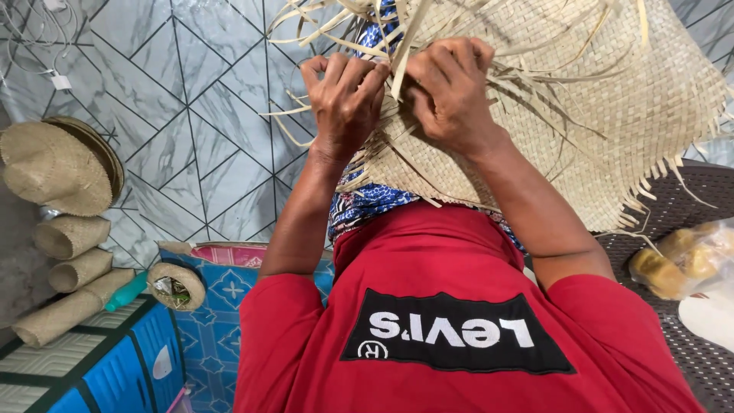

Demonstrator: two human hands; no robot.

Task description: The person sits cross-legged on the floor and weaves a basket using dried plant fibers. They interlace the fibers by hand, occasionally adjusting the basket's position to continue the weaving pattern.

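Over the lap, against the red shirt (443, 306), both hands work a pale woven straw mat (612, 115). Left hand (345, 95) is clenched, pinching loose strips (397, 46) at its frayed edge; right hand (451, 92) curls closed, gripping neighbouring strips. Finished straw hats (57, 164) lie at left.

Operator garment: red short-sleeved T-shirt (459, 260), sleeves ending at the upper arms. Black rectangular chest patch (457, 332) with white lettering, at 6 o'clock. Blue-and-white patterned cloth (367, 205) at 12 o'clock of the shirt. Forearms and hands bare.
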